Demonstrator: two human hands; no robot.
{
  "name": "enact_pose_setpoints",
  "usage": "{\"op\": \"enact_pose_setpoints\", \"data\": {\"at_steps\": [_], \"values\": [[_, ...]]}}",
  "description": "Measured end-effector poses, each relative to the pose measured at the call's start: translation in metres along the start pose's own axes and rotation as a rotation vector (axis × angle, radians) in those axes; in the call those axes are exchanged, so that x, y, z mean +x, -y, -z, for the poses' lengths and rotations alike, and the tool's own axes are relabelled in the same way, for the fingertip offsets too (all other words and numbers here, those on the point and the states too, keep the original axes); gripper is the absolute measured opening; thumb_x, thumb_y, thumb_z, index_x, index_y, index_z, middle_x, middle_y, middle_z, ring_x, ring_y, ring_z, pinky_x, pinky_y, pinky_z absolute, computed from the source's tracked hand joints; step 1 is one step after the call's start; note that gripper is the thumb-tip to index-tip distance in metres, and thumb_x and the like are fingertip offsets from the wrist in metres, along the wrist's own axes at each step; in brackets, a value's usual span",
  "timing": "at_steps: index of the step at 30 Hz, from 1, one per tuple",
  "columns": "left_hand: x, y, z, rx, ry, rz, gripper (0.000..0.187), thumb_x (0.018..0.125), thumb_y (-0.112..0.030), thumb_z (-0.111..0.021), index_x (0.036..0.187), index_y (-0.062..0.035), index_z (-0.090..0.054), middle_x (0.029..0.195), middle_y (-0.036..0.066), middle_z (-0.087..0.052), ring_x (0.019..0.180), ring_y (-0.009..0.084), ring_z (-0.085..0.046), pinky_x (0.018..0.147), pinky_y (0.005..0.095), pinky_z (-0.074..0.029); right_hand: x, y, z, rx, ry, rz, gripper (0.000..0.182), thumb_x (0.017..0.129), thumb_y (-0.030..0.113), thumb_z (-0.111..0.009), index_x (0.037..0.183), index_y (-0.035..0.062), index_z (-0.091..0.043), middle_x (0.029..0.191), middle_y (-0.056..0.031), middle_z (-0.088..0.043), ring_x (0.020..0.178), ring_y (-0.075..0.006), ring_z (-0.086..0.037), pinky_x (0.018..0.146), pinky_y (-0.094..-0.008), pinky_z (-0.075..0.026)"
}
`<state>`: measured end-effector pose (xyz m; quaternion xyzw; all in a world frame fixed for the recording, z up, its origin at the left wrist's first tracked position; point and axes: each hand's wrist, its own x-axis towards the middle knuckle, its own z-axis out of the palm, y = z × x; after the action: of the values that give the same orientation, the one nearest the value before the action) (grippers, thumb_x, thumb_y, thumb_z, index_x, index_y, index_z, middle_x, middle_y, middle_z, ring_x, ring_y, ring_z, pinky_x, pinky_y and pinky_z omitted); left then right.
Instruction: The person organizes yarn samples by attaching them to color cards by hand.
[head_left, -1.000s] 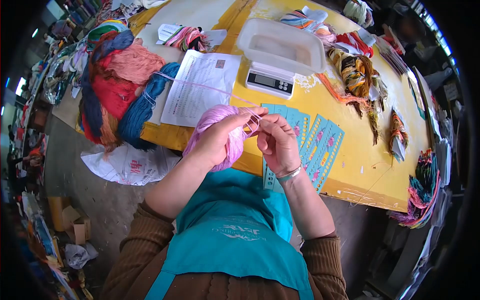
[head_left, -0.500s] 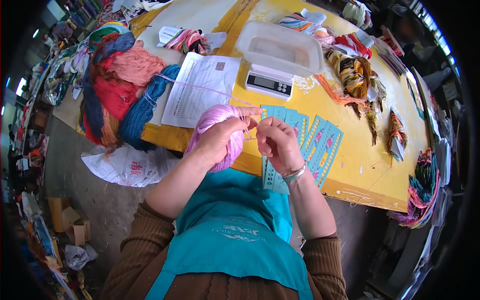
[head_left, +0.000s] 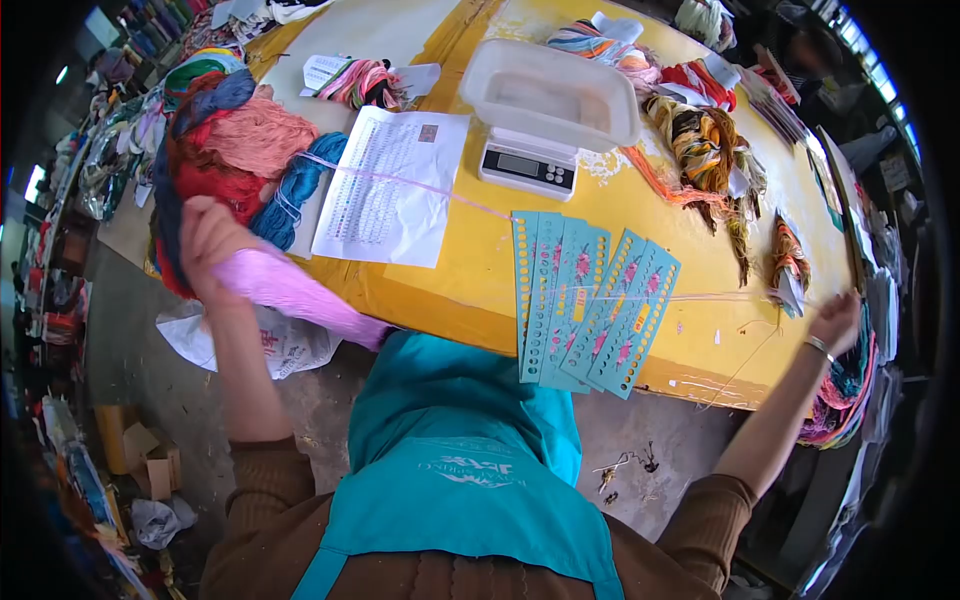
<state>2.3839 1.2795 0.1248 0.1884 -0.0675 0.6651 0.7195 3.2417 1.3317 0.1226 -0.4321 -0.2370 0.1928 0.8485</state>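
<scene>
At the far left, my left hand (head_left: 212, 245) is closed around one end of a lilac skein of thread (head_left: 300, 292), which hangs stretched toward the apron. My right hand (head_left: 838, 322) is out past the table's right front, closed with fingers pinched. A thin pale strand of thread (head_left: 690, 297) runs across the table toward it. Several teal cards (head_left: 585, 300) with punched holes along their edges and pink flower prints lie fanned at the table's front edge, beneath the strand. Another lilac strand (head_left: 430, 185) crosses the printed sheet (head_left: 392, 215).
A digital scale (head_left: 525, 172) carries a clear plastic tub (head_left: 550, 95). Red, salmon and blue skeins (head_left: 262, 130) are heaped left of the sheet. Multicoloured hanks (head_left: 700, 145) lie on the right of the yellow table (head_left: 440, 300). A white sack (head_left: 290, 340) is below the left edge.
My hands have moved widely apart from the middle. The left carried the lilac skein leftward, and it is now stretched long; the right swung far right, drawing out the strand.
</scene>
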Motion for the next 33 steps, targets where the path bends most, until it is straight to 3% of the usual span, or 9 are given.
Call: {"op": "enact_pose_setpoints", "data": {"at_steps": [2,4,5,9,10,15,19,25,33], "values": [[-0.005,-0.007,-0.002,-0.011,0.127,-0.102,0.04,0.098,-0.022,-0.047,0.131,0.0008,-0.047,0.06,-0.003,-0.049,0.044,0.0043,-0.04,0.043,0.0186,-0.041,-0.017,0.056,-0.015,-0.182,-0.229,0.312,0.005,0.084,0.002,-0.062,0.088,-0.001,-0.064,0.074,-0.0083,-0.065,0.044,-0.0049,-0.037,0.037,-0.0198,-0.025],[0.006,0.039,-0.022,-0.061,0.121,-0.067,0.046,0.097,-0.022,-0.049,0.137,-0.0008,-0.04,0.06,-0.004,-0.048,0.044,0.0043,-0.04,0.043,0.0185,-0.041,-0.037,0.073,-0.035,-0.159,-0.006,0.351,0.015,0.082,-0.003,-0.063,0.097,-0.0029,-0.065,0.085,-0.0099,-0.067,0.047,-0.0041,-0.039,0.039,-0.019,-0.028],[0.013,0.063,-0.03,-0.109,0.121,-0.027,0.053,0.096,-0.022,-0.05,0.143,-0.0024,-0.033,0.06,-0.004,-0.047,0.044,0.0044,-0.04,0.043,0.0183,-0.041,-0.03,0.063,-0.03,-0.775,0.239,0.799,0.02,0.087,0.001,-0.059,0.105,-0.0004,-0.066,0.098,-0.0082,-0.066,0.055,-0.0039,-0.045,0.043,-0.0196,-0.035],[0.032,0.143,0.006,0.071,-0.069,0.254,0.045,0.093,-0.024,-0.055,0.134,-0.0073,-0.047,0.065,-0.004,-0.043,0.047,0.0032,-0.035,0.046,0.0192,-0.035,-0.183,-0.012,-0.143,-0.789,0.714,0.306,0.024,0.091,0.015,-0.056,0.113,0.0087,-0.06,0.09,-0.0017,-0.064,0.061,-0.0037,-0.041,0.055,-0.0184,-0.033],[0.036,0.169,0.009,0.186,-0.195,0.304,0.03,0.093,-0.023,-0.056,0.118,-0.0063,-0.057,0.064,-0.005,-0.042,0.046,0.0032,-0.033,0.046,0.0183,-0.032,-0.235,-0.015,-0.175,-0.541,0.792,-0.197,0.025,0.09,0.018,-0.054,0.113,0.0086,-0.056,0.085,-0.001,-0.064,0.06,-0.0026,-0.04,0.054,-0.0178,-0.031],[0.057,0.258,0.021,0.699,-0.427,0.612,0.023,0.087,-0.027,-0.068,0.094,-0.0074,-0.059,0.068,0.0,-0.053,0.055,0.009,-0.048,0.056,0.0248,-0.041,-0.329,-0.08,-0.205,-0.242,1.254,-0.699,0.032,0.09,0.003,-0.05,0.121,0.0073,-0.043,0.085,-0.0057,-0.067,0.06,-0.0028,-0.046,0.054,-0.0175,-0.035],[0.061,0.275,0.055,0.776,-0.23,0.617,0.027,0.086,-0.03,-0.07,0.09,-0.0074,-0.057,0.072,0.002,-0.057,0.063,0.0085,-0.052,0.058,0.024,-0.043,-0.347,-0.092,-0.212,-0.238,1.257,-0.757,0.035,0.091,0.005,-0.056,0.123,0.0034,-0.043,0.081,-0.003,-0.064,0.066,-0.004,-0.05,0.058,-0.0182,-0.037],[0.068,0.284,0.094,0.958,-0.512,0.573,0.024,0.089,-0.032,-0.065,0.091,-0.0106,-0.057,0.08,0.001,-0.058,0.062,0.0093,-0.054,0.058,0.0274,-0.047,-0.355,-0.143,-0.21,-0.643,1.038,-0.191,0.008,0.085,0.006,-0.065,0.089,-0.0019,-0.064,0.067,-0.0034,-0.062,0.061,-0.0045,-0.053,0.055,-0.022,-0.043],[0.081,0.281,0.098,0.783,-0.718,0.642,0.033,0.094,-0.028,-0.058,0.119,-0.0082,-0.049,0.114,0.008,-0.056,0.083,0.022,-0.066,0.067,0.0298,-0.054,-0.347,-0.206,-0.205,-0.891,0.987,-0.082,0.018,0.082,0.018,-0.065,0.085,0.0009,-0.066,0.073,-0.0156,-0.066,0.068,-0.0293,-0.066,0.063,-0.035,-0.051]]}}
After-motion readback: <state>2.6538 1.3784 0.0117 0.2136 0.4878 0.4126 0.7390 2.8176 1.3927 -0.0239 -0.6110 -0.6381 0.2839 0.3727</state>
